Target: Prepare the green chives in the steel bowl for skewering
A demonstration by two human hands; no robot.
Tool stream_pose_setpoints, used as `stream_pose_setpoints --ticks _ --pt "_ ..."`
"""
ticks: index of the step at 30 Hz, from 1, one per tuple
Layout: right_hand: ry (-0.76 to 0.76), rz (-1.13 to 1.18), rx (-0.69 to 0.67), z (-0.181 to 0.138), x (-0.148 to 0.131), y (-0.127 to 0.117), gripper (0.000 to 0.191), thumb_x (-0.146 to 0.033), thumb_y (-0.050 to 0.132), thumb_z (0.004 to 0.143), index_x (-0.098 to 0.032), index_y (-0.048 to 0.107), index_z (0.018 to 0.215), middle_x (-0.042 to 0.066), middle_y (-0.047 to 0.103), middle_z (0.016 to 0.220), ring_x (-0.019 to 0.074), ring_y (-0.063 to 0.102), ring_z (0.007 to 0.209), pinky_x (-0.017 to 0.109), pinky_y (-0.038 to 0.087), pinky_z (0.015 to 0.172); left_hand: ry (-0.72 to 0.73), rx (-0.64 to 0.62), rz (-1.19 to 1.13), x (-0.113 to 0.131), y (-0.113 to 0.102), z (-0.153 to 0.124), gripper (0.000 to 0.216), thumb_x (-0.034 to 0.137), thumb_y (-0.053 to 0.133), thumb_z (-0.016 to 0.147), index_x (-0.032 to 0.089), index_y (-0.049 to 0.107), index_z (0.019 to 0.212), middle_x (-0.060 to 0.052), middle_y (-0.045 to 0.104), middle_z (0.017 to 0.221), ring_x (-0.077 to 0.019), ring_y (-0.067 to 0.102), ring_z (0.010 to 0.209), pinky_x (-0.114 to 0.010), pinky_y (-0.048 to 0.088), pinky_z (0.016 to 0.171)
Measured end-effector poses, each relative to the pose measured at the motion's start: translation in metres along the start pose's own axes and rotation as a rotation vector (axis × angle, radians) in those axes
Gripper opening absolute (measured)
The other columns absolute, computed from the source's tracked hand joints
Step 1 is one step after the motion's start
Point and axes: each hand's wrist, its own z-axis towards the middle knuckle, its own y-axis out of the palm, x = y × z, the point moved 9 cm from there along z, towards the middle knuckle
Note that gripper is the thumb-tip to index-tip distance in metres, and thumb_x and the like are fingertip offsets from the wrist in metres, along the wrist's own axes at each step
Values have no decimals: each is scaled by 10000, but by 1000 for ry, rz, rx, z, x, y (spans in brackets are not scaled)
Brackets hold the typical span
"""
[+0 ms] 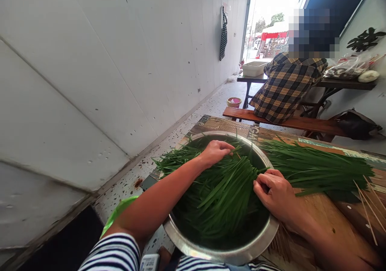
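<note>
Green leaves (pixel 226 186), silver bowl (pixel 221 255), navy-white striped sleeve (pixel 113 255), tan-black plaid shirt (pixel 286 86)

Over the near half of the bowl (pixel 223 256), the air is open down to the leaves (pixel 223 190). The left hand (pixel 215 153) and its forearm cross the far left; the right hand (pixel 276 188) blocks the right rim. Bare table (pixel 319 208) separates the right forearm from the leaf pile (pixel 316 164), with skewers (pixel 367 214) lying farther right.

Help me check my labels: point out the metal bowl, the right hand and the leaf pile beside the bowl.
Metal bowl (pixel 217 255): head view, on its near rim.
Right hand (pixel 276 188): head view, on the hand's middle.
Leaf pile (pixel 316 166): head view, on its middle.
</note>
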Motion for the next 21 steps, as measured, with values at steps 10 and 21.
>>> stream_pose_setpoints --ticks 10,21 --pt "5 -12 -6 -2 0 0 346 -238 457 826 -209 349 498 -44 408 456 101 414 506 254 368 652 86 8 81 1 2 0 313 334 634 689 109 723 887 -57 705 806 -147 616 747 -239 478 733" --pt "-4 -4 1 -2 1 1 339 -237 461 821 -210 362 499 -46 419 458 97 389 495 257 374 646 74 89 29 -7 -2 2 287 313 670 641 110 726 835 -45 690 722 -124 587 664 -225 465 650"
